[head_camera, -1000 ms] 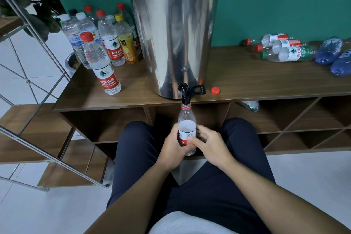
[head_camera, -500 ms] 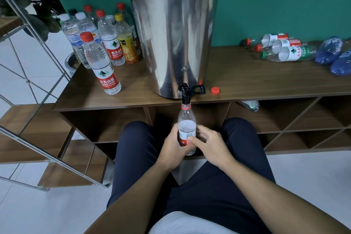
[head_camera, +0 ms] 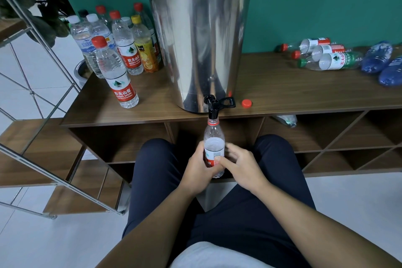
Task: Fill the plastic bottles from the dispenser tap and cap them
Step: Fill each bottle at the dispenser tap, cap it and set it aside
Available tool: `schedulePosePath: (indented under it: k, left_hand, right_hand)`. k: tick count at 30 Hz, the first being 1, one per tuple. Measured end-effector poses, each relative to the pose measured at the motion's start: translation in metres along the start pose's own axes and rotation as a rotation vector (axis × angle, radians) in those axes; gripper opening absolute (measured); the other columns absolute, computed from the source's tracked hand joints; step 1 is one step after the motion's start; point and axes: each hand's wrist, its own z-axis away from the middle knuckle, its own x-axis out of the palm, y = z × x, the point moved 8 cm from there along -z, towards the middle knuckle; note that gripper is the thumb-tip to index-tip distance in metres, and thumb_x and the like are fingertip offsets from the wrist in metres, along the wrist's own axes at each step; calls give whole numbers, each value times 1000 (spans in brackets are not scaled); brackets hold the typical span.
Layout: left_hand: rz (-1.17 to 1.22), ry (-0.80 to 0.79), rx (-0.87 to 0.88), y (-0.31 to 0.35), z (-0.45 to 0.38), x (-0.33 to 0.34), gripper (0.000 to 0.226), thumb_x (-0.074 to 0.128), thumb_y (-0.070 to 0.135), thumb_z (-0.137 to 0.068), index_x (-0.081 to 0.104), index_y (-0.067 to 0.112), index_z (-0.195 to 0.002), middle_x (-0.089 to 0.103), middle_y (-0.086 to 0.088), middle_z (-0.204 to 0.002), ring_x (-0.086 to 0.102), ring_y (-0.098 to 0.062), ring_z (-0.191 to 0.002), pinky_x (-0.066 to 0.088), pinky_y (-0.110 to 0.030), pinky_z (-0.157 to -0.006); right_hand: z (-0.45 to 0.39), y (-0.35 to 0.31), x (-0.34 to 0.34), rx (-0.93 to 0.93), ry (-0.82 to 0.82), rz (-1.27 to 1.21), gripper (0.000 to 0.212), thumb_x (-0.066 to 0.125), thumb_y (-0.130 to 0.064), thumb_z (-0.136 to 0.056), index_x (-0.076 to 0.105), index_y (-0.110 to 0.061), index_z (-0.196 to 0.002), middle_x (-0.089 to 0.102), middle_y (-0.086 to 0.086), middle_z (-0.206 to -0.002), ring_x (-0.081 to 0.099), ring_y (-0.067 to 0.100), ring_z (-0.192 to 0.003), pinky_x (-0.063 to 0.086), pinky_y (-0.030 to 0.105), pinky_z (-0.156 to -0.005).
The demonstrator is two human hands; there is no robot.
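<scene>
Teal wall behind, a wooden shelf [head_camera: 282, 91] in front carrying a steel dispenser [head_camera: 199, 45], with the person seated facing it, knees under the shelf edge. The black tap [head_camera: 214, 102] juts out over that edge, its lever turned to the right.

Directly below the tap stands the bottle [head_camera: 213, 146], upright, long axis vertical, its open mouth right up at the spout; whether water is running cannot be told. The left hand [head_camera: 198, 169] grips the lower body of the bottle from the left, fingers wrapped round the label. The right hand [head_camera: 241, 165] is on the other side, thumb pressed on the label, fingers spread loosely behind; it looks more like steadying than gripping. So both hands are together on the one bottle, close in front of the body.

The red cap [head_camera: 247, 103] lies on the shelf just right of the tap, up and away from the hands, on the right hand's side. That hand seems the likelier one to shut the lever and fetch the cap while the left keeps the bottle vertical.

Capped upright bottles [head_camera: 121, 61] stand left of the dispenser; more bottles lie on their sides [head_camera: 322, 56] far right, probably awaiting filling.
</scene>
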Motion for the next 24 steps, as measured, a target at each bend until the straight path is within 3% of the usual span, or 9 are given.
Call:
schedulePosePath:
  k: [17, 24]
  left_hand:
    - [-8, 6, 11, 5, 1, -1, 65, 89, 8, -88, 60, 34, -140, 78, 10, -122, 76, -10, -114, 62, -27, -93]
    - [-20, 7, 10, 3, 1, -1, 66, 90, 9, -88, 60, 37, -140, 78, 10, -123, 76, -10, -115, 64, -32, -96]
  right_hand:
    - [1, -2, 0, -3, -8, -6, 44, 79, -11, -101, 73, -25, -142, 81, -11, -128, 75, 10, -125, 59, 45, -112]
    - [1, -1, 0, 0, -10, -4, 45, 80, -13, -101, 72, -27, -143, 81, -13, -129, 74, 9, -126, 58, 46, -113]
